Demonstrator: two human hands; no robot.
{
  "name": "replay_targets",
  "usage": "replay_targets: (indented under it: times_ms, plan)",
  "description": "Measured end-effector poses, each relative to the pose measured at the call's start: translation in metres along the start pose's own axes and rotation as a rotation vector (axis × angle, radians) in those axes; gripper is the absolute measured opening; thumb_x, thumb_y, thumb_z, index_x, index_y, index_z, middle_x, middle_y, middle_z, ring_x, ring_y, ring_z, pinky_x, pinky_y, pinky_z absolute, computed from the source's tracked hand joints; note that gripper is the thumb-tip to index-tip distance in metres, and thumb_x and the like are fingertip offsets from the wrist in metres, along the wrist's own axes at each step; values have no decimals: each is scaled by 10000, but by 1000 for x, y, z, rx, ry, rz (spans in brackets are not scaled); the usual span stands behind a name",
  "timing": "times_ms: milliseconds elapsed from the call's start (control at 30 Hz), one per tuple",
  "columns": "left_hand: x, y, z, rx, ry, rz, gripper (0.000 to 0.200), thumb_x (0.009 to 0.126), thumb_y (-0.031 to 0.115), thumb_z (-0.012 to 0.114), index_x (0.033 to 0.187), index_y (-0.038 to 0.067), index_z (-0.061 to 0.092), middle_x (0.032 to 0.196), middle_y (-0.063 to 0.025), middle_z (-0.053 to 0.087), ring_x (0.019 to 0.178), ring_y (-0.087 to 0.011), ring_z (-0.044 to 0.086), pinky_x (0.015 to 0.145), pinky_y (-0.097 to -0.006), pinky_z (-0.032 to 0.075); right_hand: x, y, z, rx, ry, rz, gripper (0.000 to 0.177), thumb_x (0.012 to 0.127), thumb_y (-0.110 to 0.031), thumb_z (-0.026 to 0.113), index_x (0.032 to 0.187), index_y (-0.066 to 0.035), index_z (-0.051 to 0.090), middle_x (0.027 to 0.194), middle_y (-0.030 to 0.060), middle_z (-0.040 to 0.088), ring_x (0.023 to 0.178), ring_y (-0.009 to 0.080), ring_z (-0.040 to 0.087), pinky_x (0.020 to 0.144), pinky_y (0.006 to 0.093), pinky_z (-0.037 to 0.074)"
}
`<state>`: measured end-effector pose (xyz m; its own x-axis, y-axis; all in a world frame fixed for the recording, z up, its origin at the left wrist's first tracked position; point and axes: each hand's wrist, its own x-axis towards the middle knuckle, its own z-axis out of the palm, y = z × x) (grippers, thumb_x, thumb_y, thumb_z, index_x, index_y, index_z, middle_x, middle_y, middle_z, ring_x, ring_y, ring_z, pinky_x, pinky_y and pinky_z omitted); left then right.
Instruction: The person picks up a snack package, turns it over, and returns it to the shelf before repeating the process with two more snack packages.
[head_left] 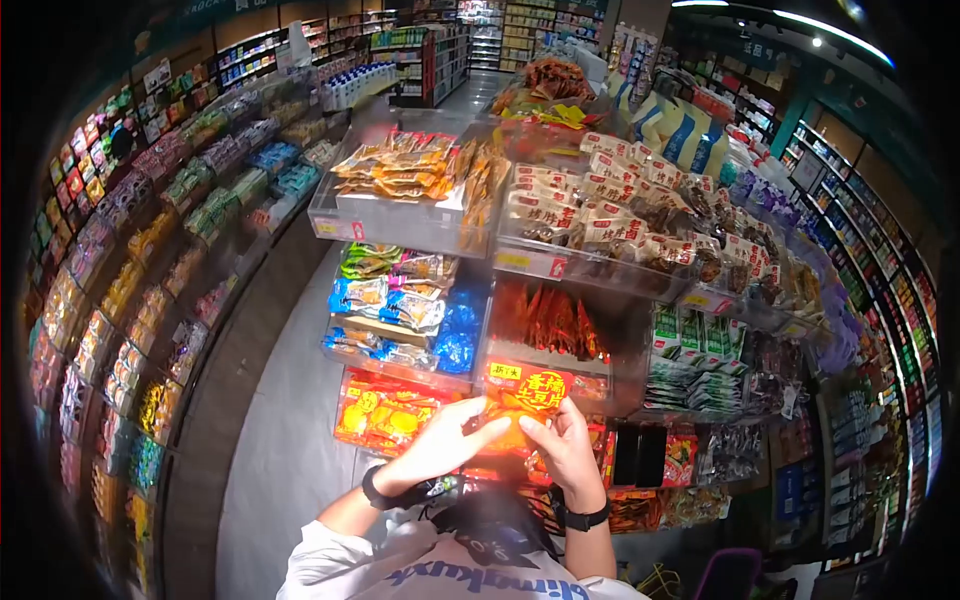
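Note:
A red-orange snack packet (535,388) with yellow lettering is held up in front of my chest. My left hand (450,440) grips its left edge, thumb in front and fingers partly hidden behind. On the packet's right side, my right hand (568,448) is closed with the thumb pressed on its front. Just behind it, a clear bin holds red snack packets (548,325). Larger red-and-orange packets (385,412) lie in a low bin beside my left hand.
Clear tiered bins hold orange packets (400,168), brown-and-cream packets (615,200), blue packets (385,300) and green-and-white packets (695,350). A black rectangular object (640,455) stands right of my right hand. Grey floor (285,400) runs between this display and the long snack shelves (150,310) at left.

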<state>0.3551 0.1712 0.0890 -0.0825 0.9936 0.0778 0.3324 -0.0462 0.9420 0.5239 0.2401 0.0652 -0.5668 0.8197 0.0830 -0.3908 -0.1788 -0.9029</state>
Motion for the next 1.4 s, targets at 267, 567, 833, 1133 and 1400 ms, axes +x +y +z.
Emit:
replay_targets:
  times_ms: [267,567,833,1133,1400]
  plan:
    - [-15,-9,-2,144,162,183,211,842,171,654,828,-32,598,714,-136,562,623,-210,541,566,-314,420,-8,3,14,-72,29,144,319,863,-23,606,1167,3,512,1099,63,600,947,103,570,798,247,466]
    - [-28,-5,-4,194,237,242,190,811,127,670,716,-6,572,641,-108,519,544,-216,513,504,-311,408,-7,6,29,3,59,183,338,832,17,610,1157,8,516,1098,74,602,980,126,571,846,265,459]
    - [-31,-15,-3,475,300,607,185,762,71,710,675,3,561,624,-104,533,542,-226,520,501,-315,417,-8,15,37,48,89,208,343,800,43,612,1127,10,515,1100,95,596,989,159,581,861,296,467]
    - [-42,-10,-14,45,80,-87,257,811,183,681,685,4,545,604,-83,513,547,-148,497,496,-294,376,-9,22,47,128,111,156,339,802,58,552,1131,14,481,1076,100,590,969,169,586,846,305,477]
    - [-46,-33,-26,-222,57,-121,192,877,103,607,1041,4,609,812,-11,628,686,-56,537,617,-219,449,-10,27,57,177,77,138,346,781,52,516,1125,31,489,1046,107,604,946,176,599,835,294,479]
